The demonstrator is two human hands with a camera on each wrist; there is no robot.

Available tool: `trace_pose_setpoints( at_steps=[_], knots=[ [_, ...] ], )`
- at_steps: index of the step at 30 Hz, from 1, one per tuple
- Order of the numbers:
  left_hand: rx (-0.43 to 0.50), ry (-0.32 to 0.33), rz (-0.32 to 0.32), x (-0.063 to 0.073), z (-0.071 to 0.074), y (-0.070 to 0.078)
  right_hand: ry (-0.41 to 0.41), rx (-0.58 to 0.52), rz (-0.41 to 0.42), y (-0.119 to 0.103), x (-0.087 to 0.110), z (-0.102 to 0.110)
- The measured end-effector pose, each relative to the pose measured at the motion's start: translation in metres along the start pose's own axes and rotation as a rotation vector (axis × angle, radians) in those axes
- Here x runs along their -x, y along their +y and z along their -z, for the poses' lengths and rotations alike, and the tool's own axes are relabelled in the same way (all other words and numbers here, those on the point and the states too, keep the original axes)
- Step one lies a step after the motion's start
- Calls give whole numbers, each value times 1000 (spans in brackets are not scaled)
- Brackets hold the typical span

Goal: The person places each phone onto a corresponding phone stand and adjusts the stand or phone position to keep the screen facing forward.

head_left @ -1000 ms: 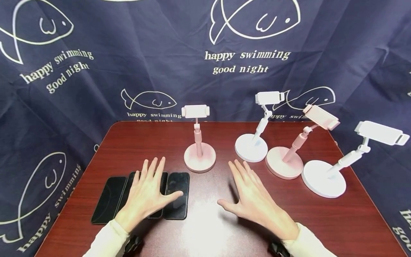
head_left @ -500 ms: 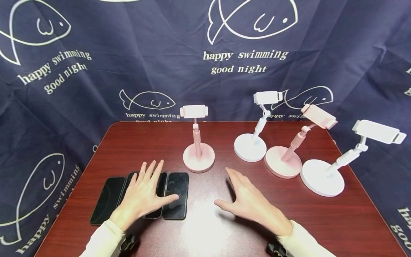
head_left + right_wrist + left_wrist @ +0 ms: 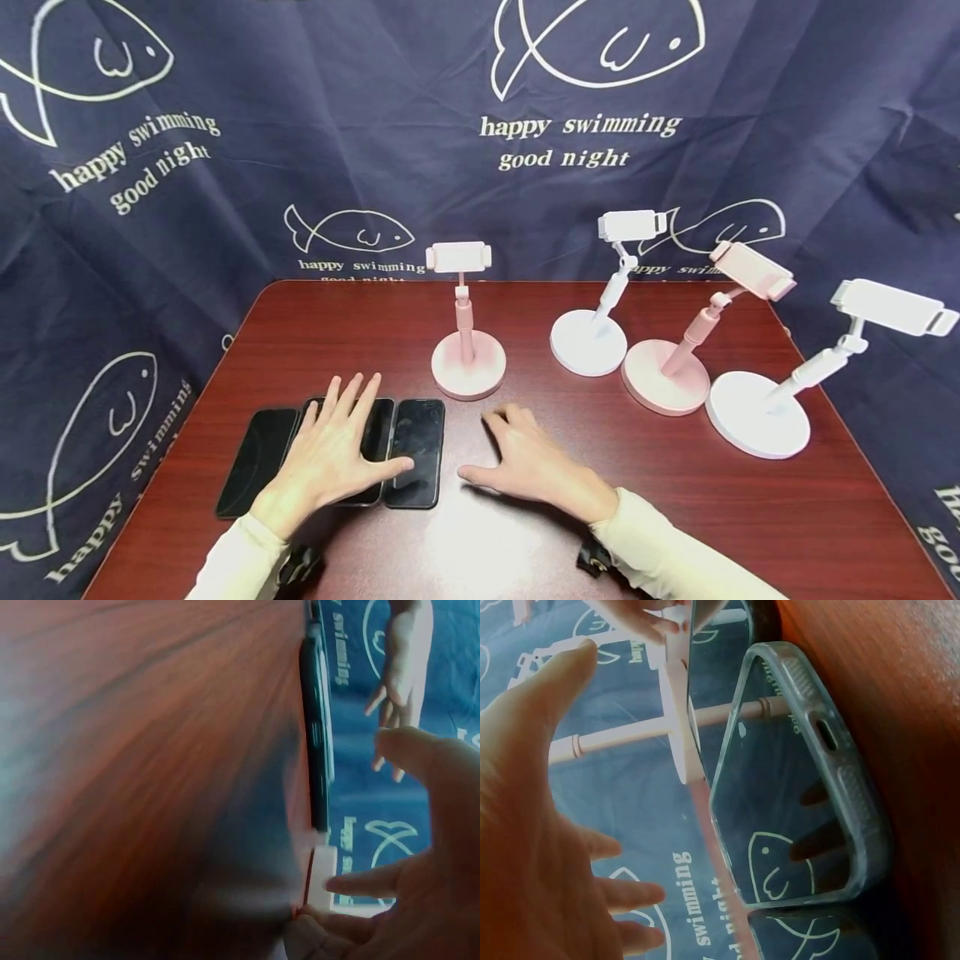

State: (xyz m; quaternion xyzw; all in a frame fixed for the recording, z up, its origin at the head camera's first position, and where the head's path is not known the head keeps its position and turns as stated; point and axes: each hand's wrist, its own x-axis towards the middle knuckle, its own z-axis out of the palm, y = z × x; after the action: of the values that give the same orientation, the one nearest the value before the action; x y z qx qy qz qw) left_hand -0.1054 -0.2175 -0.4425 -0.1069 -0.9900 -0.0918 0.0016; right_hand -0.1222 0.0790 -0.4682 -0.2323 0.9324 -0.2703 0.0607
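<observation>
Three dark phones lie side by side on the table: a left phone (image 3: 257, 462), a middle phone (image 3: 379, 429) partly covered by a hand, and a right phone (image 3: 420, 454). My left hand (image 3: 328, 457) hovers over the middle one, fingers spread and thumb stretched toward the right phone, holding nothing. In the left wrist view, a phone in a clear case (image 3: 804, 679) shows its charging port. My right hand (image 3: 534, 465) is low over the table just right of the right phone, thumb and fingers apart with nothing between them. A pink phone stand (image 3: 468, 367) stands behind.
Toward the right are a white stand (image 3: 588, 343), another pink stand (image 3: 666, 379) and a second white stand (image 3: 757, 417), their holders raised on tilted stems. A dark blue fish-print curtain (image 3: 420, 150) hangs behind the red-brown table (image 3: 360, 325).
My right hand has moved left and lower, from in front of the stands to beside the right phone. The left hand has barely shifted; the phones and stands have stayed put.
</observation>
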Motion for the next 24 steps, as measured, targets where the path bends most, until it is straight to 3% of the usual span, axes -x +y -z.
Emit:
trace_pose_setpoints(
  at_steps=[6, 16, 24],
  knots=[
    [13, 13, -20, -1, 3, 0, -43, 45, 41, -16, -13, -16],
    [13, -24, -80, 2, -7, 0, -35, 70, 8, -36, -29, -30],
    [64, -155, -82, 4, -15, -1, -24, 27, -19, -36, -42, -30]
  ],
)
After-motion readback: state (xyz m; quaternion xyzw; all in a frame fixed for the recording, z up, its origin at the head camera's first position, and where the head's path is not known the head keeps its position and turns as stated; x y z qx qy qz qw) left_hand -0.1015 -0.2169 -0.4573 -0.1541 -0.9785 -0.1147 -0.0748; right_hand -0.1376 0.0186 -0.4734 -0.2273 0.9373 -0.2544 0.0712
